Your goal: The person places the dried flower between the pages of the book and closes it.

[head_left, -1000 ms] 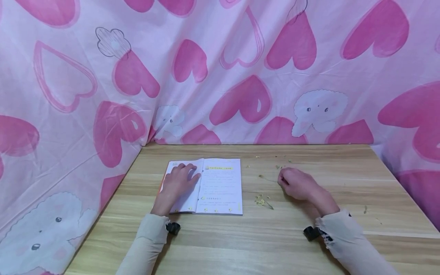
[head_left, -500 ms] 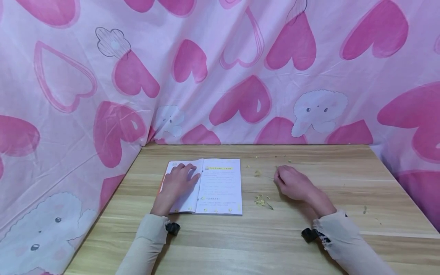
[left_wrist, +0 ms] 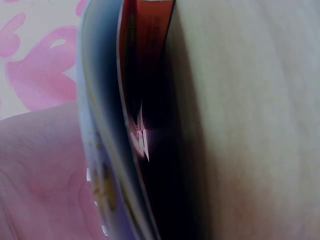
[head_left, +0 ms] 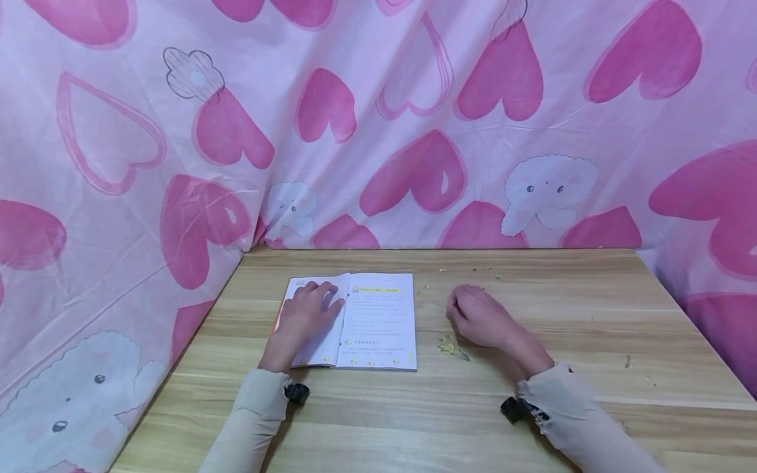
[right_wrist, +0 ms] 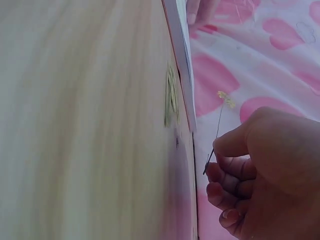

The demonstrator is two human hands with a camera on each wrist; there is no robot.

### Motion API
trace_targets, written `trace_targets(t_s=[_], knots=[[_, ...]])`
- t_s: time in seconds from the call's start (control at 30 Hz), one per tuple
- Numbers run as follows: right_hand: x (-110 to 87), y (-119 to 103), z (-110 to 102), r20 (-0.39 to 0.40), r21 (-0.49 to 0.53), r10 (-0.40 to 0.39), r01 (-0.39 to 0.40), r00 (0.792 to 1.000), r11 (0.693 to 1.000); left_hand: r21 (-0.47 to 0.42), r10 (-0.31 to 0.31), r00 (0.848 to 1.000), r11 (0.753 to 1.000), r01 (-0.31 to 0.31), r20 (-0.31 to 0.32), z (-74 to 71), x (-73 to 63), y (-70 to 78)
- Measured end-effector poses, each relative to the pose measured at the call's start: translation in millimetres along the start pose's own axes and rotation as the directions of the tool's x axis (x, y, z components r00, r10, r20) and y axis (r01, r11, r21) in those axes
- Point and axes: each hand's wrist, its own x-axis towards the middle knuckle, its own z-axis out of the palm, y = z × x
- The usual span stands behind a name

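An open book (head_left: 381, 322) lies on the wooden table, its right page showing print and yellow headings. My left hand (head_left: 303, 316) rests on the left page with its fingers slightly spread. In the left wrist view, the palm (left_wrist: 40, 170) lies beside the raised page edges, above an orange cover (left_wrist: 152, 35). Right of the book, my right hand (head_left: 480, 316) is held over the table. Its thumb and fingers pinch the thin stem of a small dried yellow flower (right_wrist: 226, 99), the flower head pointing away from the hand. A cluster of dried yellow flowers (head_left: 447, 345) lies between book and right hand.
Small plant bits lie about: a crumb (head_left: 442, 270) and a green scrap (head_left: 498, 277) at the back, a sprig (head_left: 628, 360) at right. A pink heart-patterned curtain (head_left: 408, 66) hangs behind and beside the table (head_left: 384, 420).
My right hand has moved left toward the book, carrying the dried flower, and is now just above the flower cluster. The left hand and the book have not moved.
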Motion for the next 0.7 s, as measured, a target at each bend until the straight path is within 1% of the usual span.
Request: trace_targets(t_s=[0.2, 0.4, 0.63, 0.7], knots=[[9.1, -17.9, 11.2, 0.008, 0.022, -0.001, 0.000, 1.000, 1.000, -0.004, -0.011, 1.000, 1.000, 0.011, 0.011, -1.3, -0.8, 1.4], [21.5, -35.9, 22.8, 0.039, 0.036, 0.033, -0.034, 0.999, 0.999, -0.006, -0.025, 0.999, 1.000, 0.025, 0.027, -0.8, -0.5, 1.6], [36.7, -58.1, 34.3, 0.080, 0.057, 0.086, -0.091, 0.993, 0.994, -0.011, -0.022, 0.999, 1.000, 0.022, 0.027, -1.5, -0.5, 1.9], [40.7, -64.0, 36.9, 0.082, 0.067, 0.090, -0.096, 0.993, 0.993, -0.012, -0.026, 0.999, 1.000, 0.026, 0.030, -1.5, -0.1, 1.6]])
